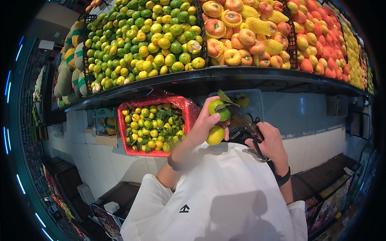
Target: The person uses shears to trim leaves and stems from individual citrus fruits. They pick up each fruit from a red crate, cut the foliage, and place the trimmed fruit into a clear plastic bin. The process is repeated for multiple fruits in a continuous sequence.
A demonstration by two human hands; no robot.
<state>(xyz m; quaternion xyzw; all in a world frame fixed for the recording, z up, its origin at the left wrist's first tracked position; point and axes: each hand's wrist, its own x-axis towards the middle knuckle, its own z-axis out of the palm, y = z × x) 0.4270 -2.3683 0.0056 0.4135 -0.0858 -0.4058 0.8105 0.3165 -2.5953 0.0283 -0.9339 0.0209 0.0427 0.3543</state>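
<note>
My left hand grips two citrus fruits in front of my chest. The upper one is a green mandarin with leaves on its stem; below it sits a yellow mandarin. In my right hand is a pair of scissors, its dark blades pointing up and left at the leafy stem. Whether the blades touch the stem I cannot tell. Beneath the scissors, partly hidden by my hands, a clear plastic bin holds some yellow fruit.
A red crate of leafy mandarins stands on the left. Ahead, a black display shelf edge runs across, bearing heaped mandarins, persimmon-like fruit in foam nets and melons. Behind me are low dark stands on the tiled floor.
</note>
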